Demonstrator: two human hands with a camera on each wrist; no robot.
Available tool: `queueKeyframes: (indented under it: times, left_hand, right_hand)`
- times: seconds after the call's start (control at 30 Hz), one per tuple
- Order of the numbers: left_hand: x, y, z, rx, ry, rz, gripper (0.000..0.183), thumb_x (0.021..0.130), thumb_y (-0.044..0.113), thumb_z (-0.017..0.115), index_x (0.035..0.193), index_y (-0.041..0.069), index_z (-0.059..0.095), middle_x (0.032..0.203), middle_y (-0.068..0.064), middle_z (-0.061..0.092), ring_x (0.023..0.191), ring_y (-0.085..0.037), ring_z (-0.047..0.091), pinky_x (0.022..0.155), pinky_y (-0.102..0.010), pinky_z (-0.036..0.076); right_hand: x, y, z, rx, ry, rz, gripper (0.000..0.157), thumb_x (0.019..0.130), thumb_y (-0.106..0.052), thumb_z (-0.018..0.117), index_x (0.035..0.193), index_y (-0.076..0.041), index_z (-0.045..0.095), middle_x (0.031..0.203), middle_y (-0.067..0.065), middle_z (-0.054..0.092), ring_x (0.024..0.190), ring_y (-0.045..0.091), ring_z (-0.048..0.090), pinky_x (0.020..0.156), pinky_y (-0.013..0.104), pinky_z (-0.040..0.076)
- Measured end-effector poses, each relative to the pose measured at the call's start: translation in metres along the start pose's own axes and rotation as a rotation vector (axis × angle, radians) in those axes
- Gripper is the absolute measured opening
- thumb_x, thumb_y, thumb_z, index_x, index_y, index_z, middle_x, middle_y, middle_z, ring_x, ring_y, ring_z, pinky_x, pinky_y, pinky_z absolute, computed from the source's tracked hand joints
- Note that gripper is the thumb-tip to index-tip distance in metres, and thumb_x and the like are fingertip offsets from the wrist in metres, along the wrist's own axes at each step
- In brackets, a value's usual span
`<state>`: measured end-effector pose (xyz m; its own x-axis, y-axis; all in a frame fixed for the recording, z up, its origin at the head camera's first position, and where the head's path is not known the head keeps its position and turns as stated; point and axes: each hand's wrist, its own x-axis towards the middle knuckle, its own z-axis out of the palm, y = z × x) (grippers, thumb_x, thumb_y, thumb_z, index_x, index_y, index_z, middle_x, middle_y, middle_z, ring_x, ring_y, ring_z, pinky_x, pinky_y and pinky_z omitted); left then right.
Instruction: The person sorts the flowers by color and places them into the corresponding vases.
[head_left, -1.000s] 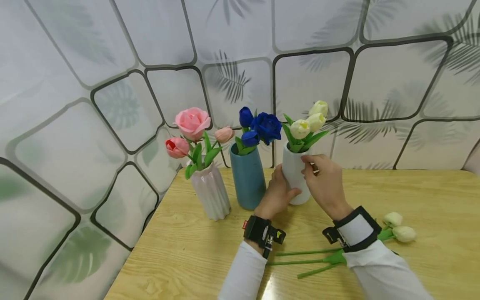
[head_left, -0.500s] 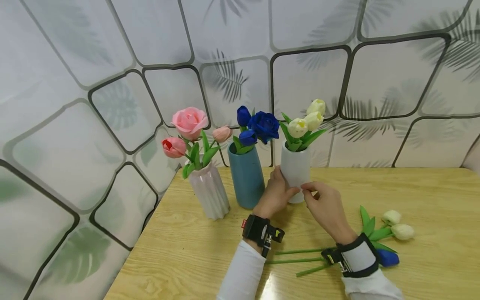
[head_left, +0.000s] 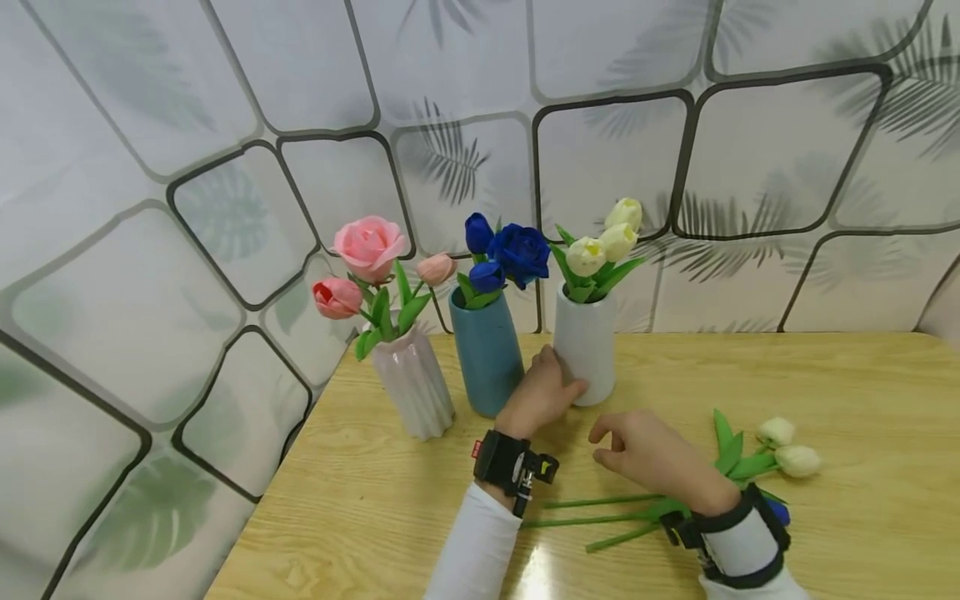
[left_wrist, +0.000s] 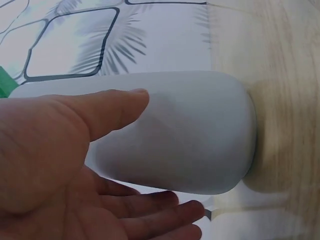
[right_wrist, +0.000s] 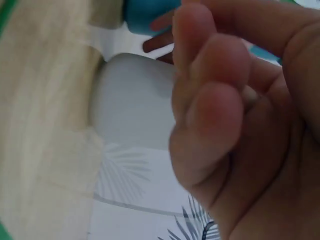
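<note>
A smooth white vase stands upright with several cream tulips and green leaves in it. My left hand is at the vase's lower left side. In the left wrist view its thumb lies over the white wall, while the other fingers extend loosely past the far side; contact is hard to judge. In front of the vase, above the table, my right hand holds nothing, with thumb and index finger apart. The right wrist view shows its other fingers loosely bent. Beneath this hand lie loose tulips with long green stems.
Left of the white vase stands a teal vase with blue flowers, and farther left a pink ribbed vase with pink flowers. A blue tulip lies partly hidden by the right wrist. Patterned cloth hangs behind the wooden table.
My right hand has come away from the white vase's rim, passing down its side to a spot above the loose stems. My left hand stays at the vase, its fingers a little looser.
</note>
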<state>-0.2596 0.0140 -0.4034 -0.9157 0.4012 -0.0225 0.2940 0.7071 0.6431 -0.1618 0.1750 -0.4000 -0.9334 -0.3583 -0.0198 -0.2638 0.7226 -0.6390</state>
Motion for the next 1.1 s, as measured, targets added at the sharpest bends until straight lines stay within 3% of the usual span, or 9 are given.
queueKeyframes:
  times: [0.23, 0.37, 0.47, 0.67, 0.87, 1.1]
  left_hand:
    - [-0.009, 0.000, -0.008, 0.009, -0.040, -0.002, 0.079, 0.101, 0.038, 0.057, 0.153, -0.008, 0.020, 0.148, -0.029, 0.040, 0.132, -0.035, 0.049, 0.098, -0.044, 0.049]
    - [-0.011, -0.001, -0.013, 0.037, -0.055, -0.006, 0.076, 0.101, 0.040, 0.056, 0.151, -0.009, 0.026, 0.144, -0.028, 0.045, 0.128, -0.034, 0.052, 0.097, -0.044, 0.050]
    - [-0.011, -0.002, -0.015, 0.062, -0.056, -0.005, 0.071, 0.101, 0.040, 0.056, 0.146, -0.010, 0.034, 0.136, -0.027, 0.052, 0.120, -0.032, 0.058, 0.091, -0.042, 0.052]
    - [-0.012, -0.003, -0.018, 0.073, -0.069, 0.006, 0.067, 0.102, 0.039, 0.055, 0.143, -0.012, 0.038, 0.131, -0.028, 0.055, 0.112, -0.031, 0.061, 0.083, -0.038, 0.052]
    - [-0.013, -0.004, -0.018, 0.063, -0.088, 0.002, 0.068, 0.102, 0.039, 0.055, 0.145, -0.011, 0.036, 0.134, -0.028, 0.054, 0.112, -0.031, 0.061, 0.080, -0.038, 0.052]
    - [-0.011, -0.005, -0.016, 0.059, -0.095, -0.009, 0.068, 0.101, 0.040, 0.055, 0.144, -0.010, 0.038, 0.132, -0.027, 0.055, 0.109, -0.030, 0.062, 0.078, -0.037, 0.052]
  right_hand:
    - [-0.005, 0.001, 0.016, -0.047, -0.103, 0.094, 0.023, 0.080, -0.008, 0.078, 0.102, -0.007, 0.073, 0.072, -0.004, 0.060, 0.059, 0.012, 0.050, 0.055, 0.029, 0.043]
    - [-0.005, 0.004, 0.023, -0.092, -0.106, 0.139, 0.023, 0.071, 0.000, 0.077, 0.091, -0.011, 0.074, 0.087, 0.000, 0.068, 0.069, 0.016, 0.053, 0.063, 0.036, 0.047]
    - [-0.006, 0.006, 0.028, -0.102, -0.099, 0.128, 0.021, 0.069, 0.004, 0.073, 0.083, -0.013, 0.074, 0.087, 0.001, 0.069, 0.068, 0.017, 0.053, 0.061, 0.036, 0.047]
    - [-0.009, 0.009, 0.033, -0.117, -0.069, 0.067, 0.021, 0.073, 0.004, 0.072, 0.071, -0.017, 0.068, 0.072, -0.006, 0.062, 0.059, 0.012, 0.049, 0.052, 0.029, 0.042]
    - [-0.010, 0.012, 0.036, -0.166, -0.063, -0.033, 0.022, 0.089, -0.001, 0.066, 0.075, -0.017, 0.060, 0.065, -0.010, 0.050, 0.056, 0.005, 0.043, 0.051, 0.024, 0.038]
    - [-0.010, 0.009, 0.037, -0.189, 0.019, -0.006, 0.019, 0.096, -0.001, 0.059, 0.084, -0.014, 0.052, 0.064, -0.006, 0.046, 0.056, 0.008, 0.044, 0.050, 0.024, 0.039]
